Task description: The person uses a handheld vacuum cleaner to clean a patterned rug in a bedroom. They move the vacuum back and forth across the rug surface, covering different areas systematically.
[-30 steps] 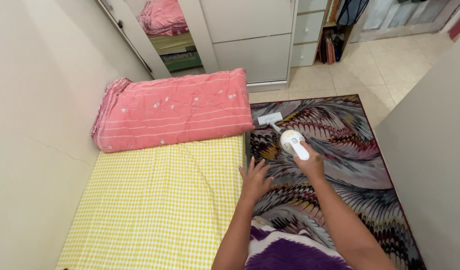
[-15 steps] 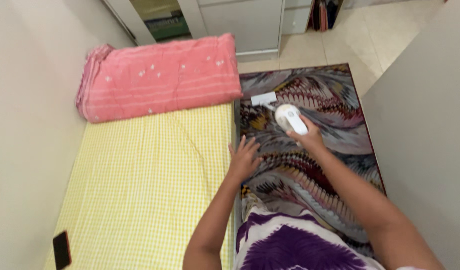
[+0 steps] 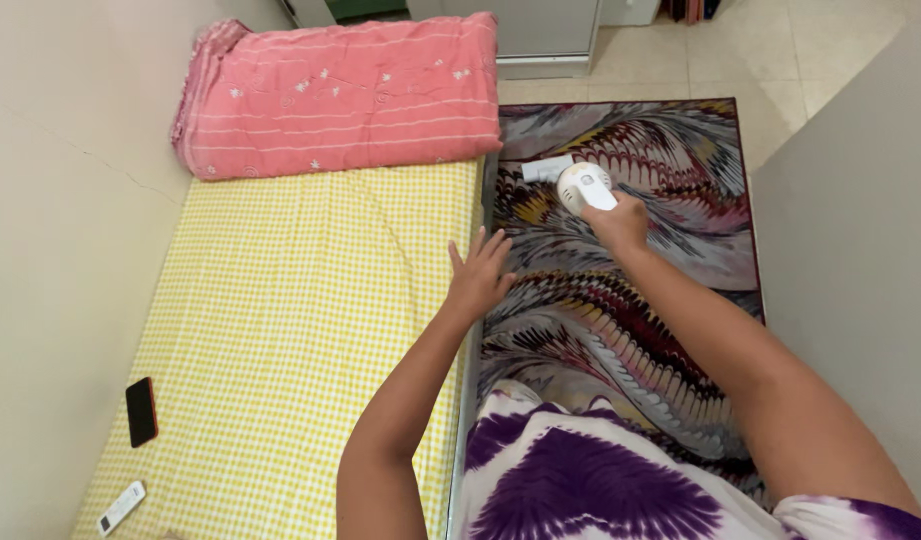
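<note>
My right hand (image 3: 618, 222) clenches the white handheld vacuum (image 3: 583, 186) on the swirl-patterned rug (image 3: 620, 300), most unswept behind it; my left hand (image 3: 477, 275) rests spread open.

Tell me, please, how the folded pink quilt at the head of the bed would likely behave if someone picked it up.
The pink quilt looks thick and padded, so it would probably sag and unfold rather than stay stiff. Its bulk spans the width of the yellow checked mattress, so it likely needs both arms, though it seems light for its size. The stitched fabric looks soft, unlikely to slip.
</note>
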